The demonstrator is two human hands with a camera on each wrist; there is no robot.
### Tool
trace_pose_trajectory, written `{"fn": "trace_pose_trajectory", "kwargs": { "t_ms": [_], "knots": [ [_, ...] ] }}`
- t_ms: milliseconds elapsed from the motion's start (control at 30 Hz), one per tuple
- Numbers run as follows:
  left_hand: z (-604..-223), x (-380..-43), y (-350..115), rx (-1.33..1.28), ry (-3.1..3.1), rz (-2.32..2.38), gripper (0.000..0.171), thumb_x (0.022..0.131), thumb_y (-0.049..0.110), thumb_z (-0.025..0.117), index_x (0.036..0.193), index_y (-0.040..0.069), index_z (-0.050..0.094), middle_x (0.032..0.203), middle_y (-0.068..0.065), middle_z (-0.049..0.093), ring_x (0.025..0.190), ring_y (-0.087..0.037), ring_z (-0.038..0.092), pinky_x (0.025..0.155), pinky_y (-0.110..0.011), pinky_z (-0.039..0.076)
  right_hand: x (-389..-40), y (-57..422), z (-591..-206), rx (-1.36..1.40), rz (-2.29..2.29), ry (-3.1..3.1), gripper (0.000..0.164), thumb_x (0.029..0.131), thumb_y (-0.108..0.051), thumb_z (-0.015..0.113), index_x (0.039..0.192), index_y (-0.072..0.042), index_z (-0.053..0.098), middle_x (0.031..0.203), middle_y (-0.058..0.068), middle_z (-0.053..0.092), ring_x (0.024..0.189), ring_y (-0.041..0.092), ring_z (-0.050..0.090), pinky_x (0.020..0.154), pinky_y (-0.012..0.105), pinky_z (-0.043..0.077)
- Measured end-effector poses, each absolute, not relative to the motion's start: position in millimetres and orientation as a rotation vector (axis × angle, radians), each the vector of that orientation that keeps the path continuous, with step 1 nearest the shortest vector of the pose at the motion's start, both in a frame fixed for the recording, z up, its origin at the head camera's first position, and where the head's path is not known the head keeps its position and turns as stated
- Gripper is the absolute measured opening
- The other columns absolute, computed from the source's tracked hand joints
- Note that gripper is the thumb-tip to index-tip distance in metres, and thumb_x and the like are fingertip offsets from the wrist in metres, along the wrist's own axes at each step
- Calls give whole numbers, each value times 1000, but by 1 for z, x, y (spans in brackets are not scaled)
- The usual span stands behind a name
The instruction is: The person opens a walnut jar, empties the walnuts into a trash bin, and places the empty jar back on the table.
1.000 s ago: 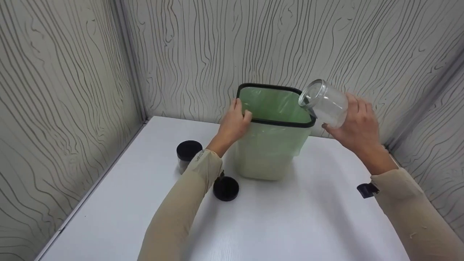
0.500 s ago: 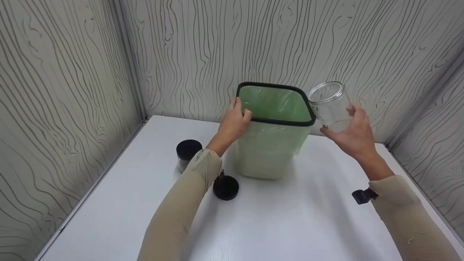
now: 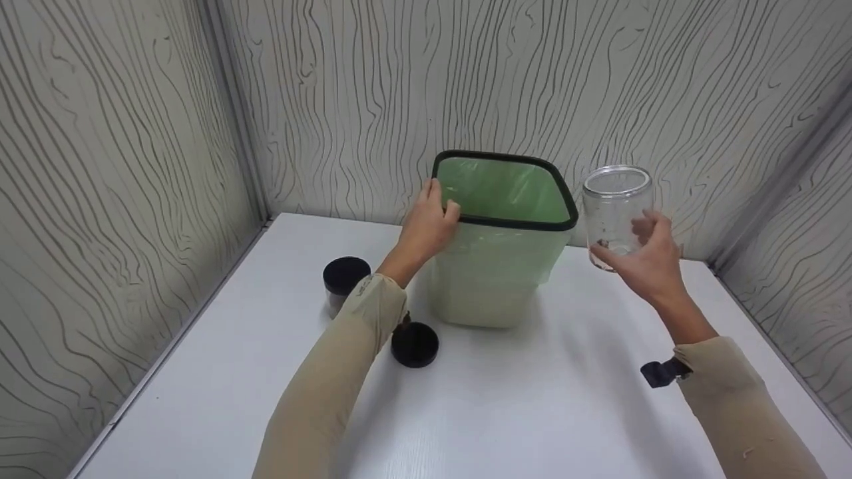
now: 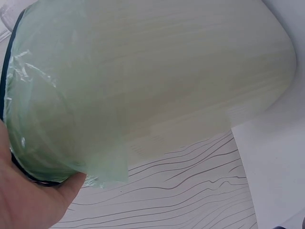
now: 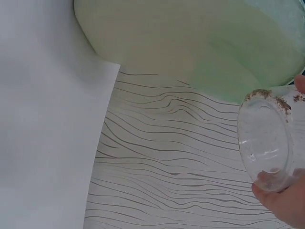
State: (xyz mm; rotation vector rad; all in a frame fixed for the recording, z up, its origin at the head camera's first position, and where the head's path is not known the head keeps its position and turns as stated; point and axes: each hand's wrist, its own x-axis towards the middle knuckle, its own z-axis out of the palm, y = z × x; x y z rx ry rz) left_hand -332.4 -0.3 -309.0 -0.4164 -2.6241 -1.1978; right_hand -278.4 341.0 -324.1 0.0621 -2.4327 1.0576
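Observation:
My left hand grips the black rim of a trash bin at its left corner; a pale green bag lines the bin and folds over its outside. To the right of the bin, my right hand holds a clear jar upright and lidless, thumb and fingers around its lower part. Brown residue clings near the jar's base in the right wrist view. Beside my left forearm stands a second jar with a black lid. A loose black lid lies on the table in front of the bin.
The white table meets a back wall with a wood-grain line pattern. Similar walls close off the left and right sides. The bin stands close to the back edge.
My right hand has turned the jar from tilted over the bin's right rim to upright, moving it right and down. The left hand keeps its hold on the rim.

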Motion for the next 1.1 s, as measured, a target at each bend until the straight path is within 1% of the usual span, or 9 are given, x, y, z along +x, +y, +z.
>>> {"fn": "trace_pose_trajectory", "kwargs": {
  "t_ms": [200, 367, 600, 800, 1100],
  "knots": [
    [-309, -332, 0, -414, -2630, -1198, 63, 97, 30, 29, 149, -1, 13, 156, -15, 12, 141, -24, 16, 112, -36, 17, -279, 348, -340, 51, 1140, -2407, 99, 76, -33, 79, 144, 0, 14, 139, 27, 35, 129, 44, 35, 103, 56, 29],
    [-308, -331, -1, -416, -2628, -1200, 63, 97, 30, 28, 150, -1, 12, 156, -14, 11, 142, -24, 15, 112, -35, 16, -276, 355, -352, 11, 1203, -2427, 98, 78, -33, 77, 143, 1, 12, 140, 27, 34, 131, 43, 32, 105, 54, 26],
    [-310, -333, 0, -417, -2612, -1207, 62, 97, 29, 29, 149, -2, 14, 156, -16, 12, 141, -25, 16, 112, -36, 18, -276, 362, -370, 15, 1230, -2429, 94, 79, -29, 77, 141, 0, 13, 136, 26, 37, 129, 40, 34, 107, 49, 25],
    [-311, -334, 0, -406, -2622, -1211, 63, 97, 29, 29, 149, -1, 13, 156, -14, 11, 141, -25, 15, 112, -36, 17, -273, 366, -387, -8, 1281, -2458, 96, 80, -32, 76, 141, 1, 10, 139, 27, 33, 130, 42, 33, 107, 50, 25],
    [-310, -333, 0, -402, -2624, -1193, 63, 97, 30, 30, 150, 0, 14, 156, -14, 11, 141, -25, 15, 112, -36, 17, -269, 368, -411, -74, 1284, -2570, 104, 81, -39, 74, 144, 4, 3, 142, 32, 27, 132, 47, 27, 104, 57, 25]
  ]
}}
